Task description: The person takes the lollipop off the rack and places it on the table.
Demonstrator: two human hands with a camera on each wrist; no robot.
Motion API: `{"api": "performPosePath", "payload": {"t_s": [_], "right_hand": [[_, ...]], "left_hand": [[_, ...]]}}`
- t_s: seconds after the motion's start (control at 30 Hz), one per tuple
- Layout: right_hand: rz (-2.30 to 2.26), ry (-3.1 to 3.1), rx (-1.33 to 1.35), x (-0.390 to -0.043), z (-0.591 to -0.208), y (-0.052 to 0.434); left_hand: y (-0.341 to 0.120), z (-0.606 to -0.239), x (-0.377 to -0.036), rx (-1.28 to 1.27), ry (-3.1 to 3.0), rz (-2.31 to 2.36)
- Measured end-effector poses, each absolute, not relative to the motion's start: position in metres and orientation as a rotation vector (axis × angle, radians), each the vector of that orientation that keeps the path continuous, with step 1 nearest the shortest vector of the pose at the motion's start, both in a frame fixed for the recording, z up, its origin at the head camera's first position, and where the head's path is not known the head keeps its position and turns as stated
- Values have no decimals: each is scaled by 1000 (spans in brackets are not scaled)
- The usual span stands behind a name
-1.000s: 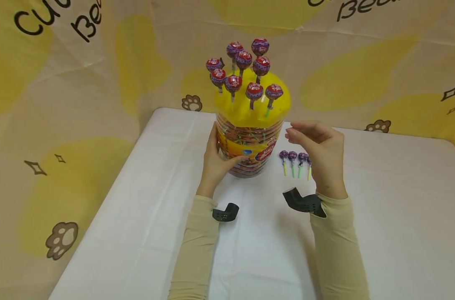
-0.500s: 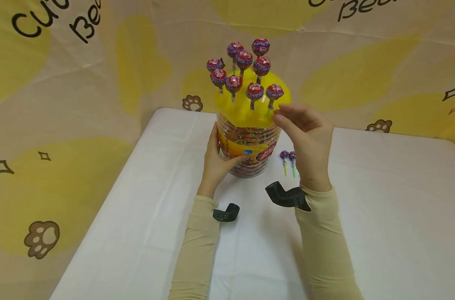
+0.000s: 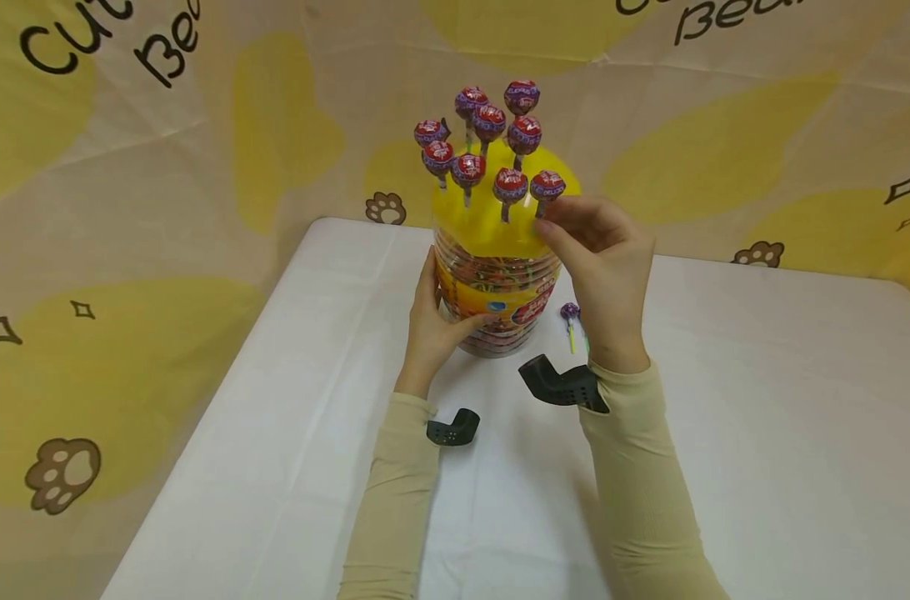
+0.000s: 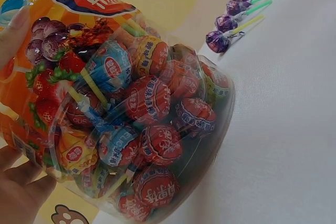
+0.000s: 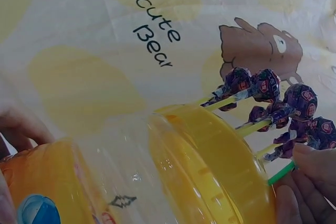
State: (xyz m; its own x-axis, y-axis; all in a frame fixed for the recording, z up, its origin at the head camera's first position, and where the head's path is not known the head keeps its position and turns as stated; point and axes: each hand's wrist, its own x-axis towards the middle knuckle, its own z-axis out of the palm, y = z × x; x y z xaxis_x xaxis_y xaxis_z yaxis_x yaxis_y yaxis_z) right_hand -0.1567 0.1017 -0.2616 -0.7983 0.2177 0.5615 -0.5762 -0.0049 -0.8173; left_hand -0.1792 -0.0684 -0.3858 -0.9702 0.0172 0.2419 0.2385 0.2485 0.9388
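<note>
A clear plastic candy jar (image 3: 496, 279) stands on the table, full of wrapped lollipops (image 4: 147, 98). Its yellow lid (image 3: 511, 237) bears several purple-and-red lollipops (image 3: 488, 122) with their sticks set upright in it. My left hand (image 3: 434, 333) grips the jar's side, thumb across the label, fingers partly hidden behind. At the lid's right edge, my right hand (image 3: 605, 262) pinches one lollipop (image 3: 548, 187) just below its candy head. In the right wrist view the green stick (image 5: 282, 173) of that lollipop runs from the fingertips down to the lid.
Several purple lollipops (image 4: 227, 23) lie in a row on the white tablecloth (image 3: 335, 417), right of the jar; my right hand and wrist partly hide them in the head view. A patterned cloth backdrop (image 3: 695, 150) hangs behind the table.
My right hand has moved left and up from beside the jar to the right-hand lollipop on the lid and now pinches it. The left hand stays on the jar.
</note>
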Motion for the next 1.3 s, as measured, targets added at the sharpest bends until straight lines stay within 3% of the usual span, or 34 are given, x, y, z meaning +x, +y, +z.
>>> {"api": "performPosePath", "payload": {"t_s": [0.77, 1.3], "right_hand": [[1853, -1636, 344, -164, -259, 99], [2090, -1327, 294, -159, -266, 124]], "left_hand": [[-70, -387, -180, -244, -2339, -1808], [-69, -387, -180, -272, -2319, -1799]]}}
